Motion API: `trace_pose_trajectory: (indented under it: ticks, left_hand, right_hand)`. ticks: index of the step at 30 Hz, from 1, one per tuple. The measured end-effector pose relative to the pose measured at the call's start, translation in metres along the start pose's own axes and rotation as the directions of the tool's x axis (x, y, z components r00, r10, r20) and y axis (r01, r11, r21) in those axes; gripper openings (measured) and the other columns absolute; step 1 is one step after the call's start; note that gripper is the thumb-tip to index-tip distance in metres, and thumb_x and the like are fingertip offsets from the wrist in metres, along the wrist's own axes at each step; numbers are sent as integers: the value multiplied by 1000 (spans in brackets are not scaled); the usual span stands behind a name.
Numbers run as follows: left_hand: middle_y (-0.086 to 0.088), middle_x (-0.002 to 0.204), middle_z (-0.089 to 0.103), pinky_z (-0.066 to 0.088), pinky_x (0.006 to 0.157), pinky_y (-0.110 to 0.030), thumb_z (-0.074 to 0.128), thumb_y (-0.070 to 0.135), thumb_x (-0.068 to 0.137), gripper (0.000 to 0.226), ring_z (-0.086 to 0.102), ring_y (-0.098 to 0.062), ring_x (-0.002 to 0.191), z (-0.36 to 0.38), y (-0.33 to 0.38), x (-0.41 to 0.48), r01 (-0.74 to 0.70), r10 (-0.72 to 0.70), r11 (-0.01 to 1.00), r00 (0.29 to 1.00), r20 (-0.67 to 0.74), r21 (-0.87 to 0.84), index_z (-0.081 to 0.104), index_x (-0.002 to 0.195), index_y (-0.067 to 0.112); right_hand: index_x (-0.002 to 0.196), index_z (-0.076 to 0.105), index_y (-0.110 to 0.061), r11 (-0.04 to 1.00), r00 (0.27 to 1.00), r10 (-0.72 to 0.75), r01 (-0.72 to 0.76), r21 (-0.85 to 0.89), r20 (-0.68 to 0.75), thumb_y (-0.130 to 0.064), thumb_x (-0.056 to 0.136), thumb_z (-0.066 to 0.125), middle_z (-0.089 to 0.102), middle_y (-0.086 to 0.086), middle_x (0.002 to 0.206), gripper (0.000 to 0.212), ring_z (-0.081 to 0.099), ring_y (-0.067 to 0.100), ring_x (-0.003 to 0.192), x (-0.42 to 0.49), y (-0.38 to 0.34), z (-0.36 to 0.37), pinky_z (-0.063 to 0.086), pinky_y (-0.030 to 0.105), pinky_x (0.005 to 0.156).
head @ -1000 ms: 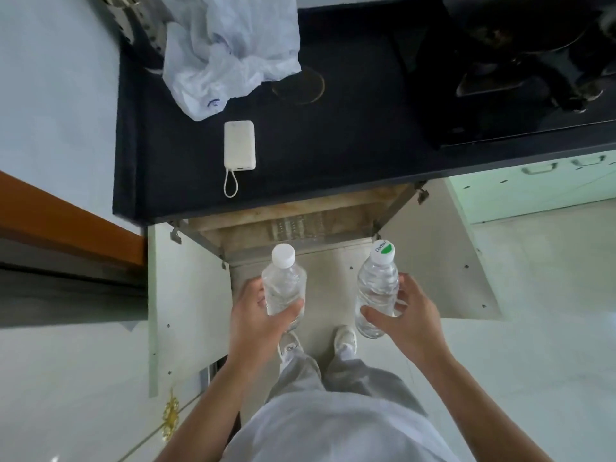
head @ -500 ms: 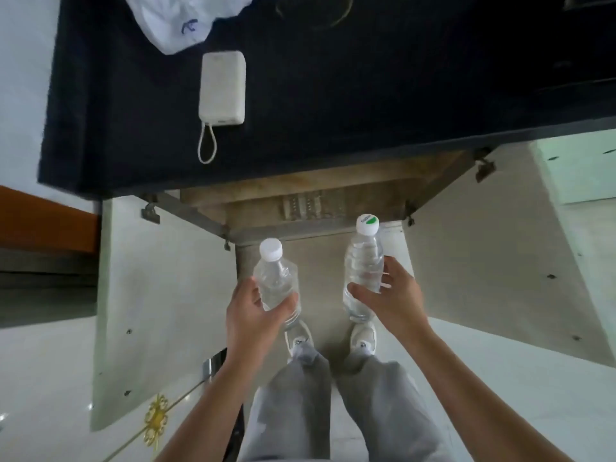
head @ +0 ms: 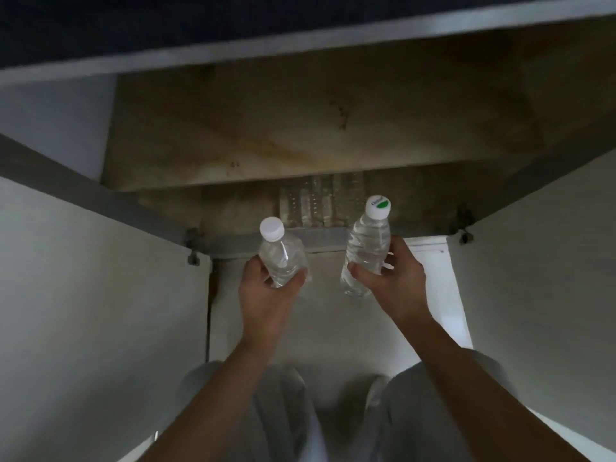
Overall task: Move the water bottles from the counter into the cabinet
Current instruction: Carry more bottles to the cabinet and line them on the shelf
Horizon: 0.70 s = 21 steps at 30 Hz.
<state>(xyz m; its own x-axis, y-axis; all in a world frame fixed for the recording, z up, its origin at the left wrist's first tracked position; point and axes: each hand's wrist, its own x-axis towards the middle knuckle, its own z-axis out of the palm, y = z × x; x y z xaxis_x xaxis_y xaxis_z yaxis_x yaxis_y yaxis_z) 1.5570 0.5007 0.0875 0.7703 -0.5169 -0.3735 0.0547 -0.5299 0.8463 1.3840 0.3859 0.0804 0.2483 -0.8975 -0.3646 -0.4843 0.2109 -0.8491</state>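
step in hand: transport, judged as the approach to the cabinet (head: 333,243), before placement.

1. the left hand (head: 266,295) grips the white-capped bottle (head: 281,258); its fingers are curled round the lower body, thumb on the near side. the bottle is tilted, cap toward 11 o'clock.
2. the right hand (head: 390,281) grips the green-marked bottle (head: 366,248); its fingers are wrapped round the mid-body, and the base hangs free below the grip. the cap points toward 12 o'clock.
3. both bottles are in the air, off the surface (head: 200,15), just in front of the cabinet's front edge. neither has entered the opening yet.
4. both doors are swung open: the left door (head: 100,278) at 9 o'clock, the right door (head: 533,261) at 3 o'clock.
5. stored bottles (head: 320,205) stand inside at 12 o'clock, under the front edge of a stained shelf (head: 300,135). blur prevents a count.

next move, as a judgement: carry both bottles toward 12 o'clock, low enough to pass under the shelf edge. bring each upright before set-down. choose bare floor beside the stored bottles, toward 10 or 2 o'clock, so nothing is knocked over. release only once each base sits flat.
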Motion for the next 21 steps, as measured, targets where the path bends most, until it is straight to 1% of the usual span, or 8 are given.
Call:
trace_pose_trajectory:
  ticks: [3,5,8,12,14,15,19,21]
  left_hand:
    - [13,110,73,59,93,-42,92,28,69,55,70,-5,99,29,-24,37,-49,49,999,997,-55,-13,65,116,32]
    - [14,111,72,58,92,-35,91,29,71,56,69,-2,100,49,-26,63,-108,105,994,992,-64,-35,63,120,31]
    - [18,112,70,54,86,-18,91,28,71,62,67,7,98,69,-18,95,-213,203,971,975,-92,-110,59,124,29]
    - [18,115,66,50,79,-4,89,23,74,60,64,13,99,78,-22,116,-301,287,942,952,-105,-151,55,124,28]
    - [19,114,65,49,78,-4,89,23,73,61,63,14,99,81,-23,120,-306,292,939,951,-105,-159,54,122,29]
    - [19,113,65,50,78,-6,90,24,73,61,63,14,99,83,-24,120,-301,288,940,953,-99,-160,53,122,29]
    - [16,108,66,51,73,-6,91,20,71,63,64,11,94,86,-33,119,-246,241,957,969,-51,-152,55,122,26]
    - [13,107,69,54,75,-13,92,19,70,61,67,3,93,87,-43,124,-225,225,967,974,-11,-120,57,119,25]
  right_hand:
    - [117,60,-34,998,998,-54,55,15,-40,-40,69,89,71,-19,104,57,70,3,93,43,26,12,59,36,91]
    - [117,61,-29,986,984,-162,165,33,-78,-36,69,90,73,-14,106,57,71,4,94,74,29,16,61,39,88]
    - [119,59,-28,953,945,-285,297,57,-159,-30,71,89,71,-13,108,57,69,1,98,109,29,18,60,32,88]
    - [117,55,-34,923,906,-381,386,-8,-183,-31,71,88,65,-25,103,57,63,-12,98,128,33,20,52,10,82]
    - [117,55,-33,920,906,-387,390,-17,-171,-29,71,89,63,-27,103,58,61,-16,98,129,31,22,49,4,79]
    - [118,56,-31,924,911,-380,383,-15,-157,-29,71,89,64,-25,105,58,62,-14,99,128,30,22,50,5,80]
    - [115,57,-34,947,942,-322,321,-27,-94,-31,69,90,69,-19,102,56,67,-4,94,125,36,28,57,19,82]
    - [115,57,-35,956,956,-289,285,-74,-45,-35,68,90,69,-19,101,57,68,-1,92,128,43,31,57,24,83]
